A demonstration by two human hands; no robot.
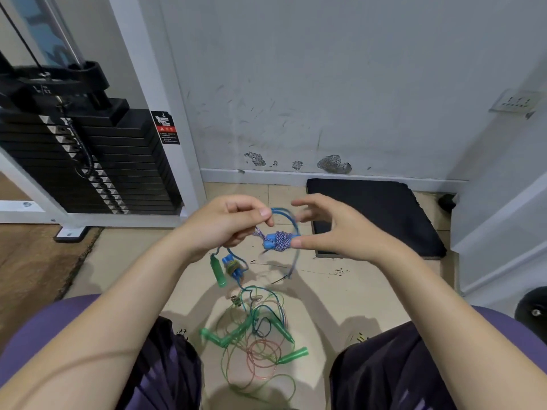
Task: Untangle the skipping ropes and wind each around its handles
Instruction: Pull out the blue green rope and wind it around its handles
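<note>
Tile floor, tangle at 6 o'clock. Left hand pinches limp blue rope; right hand spread, thumb steadying light wound bundle.

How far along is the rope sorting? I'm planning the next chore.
One braided rope is wound round its blue handles, with the right hand steadying it. The left hand pinches a blue cord looped around it. The green and red ropes remain tangled on the floor.
</note>
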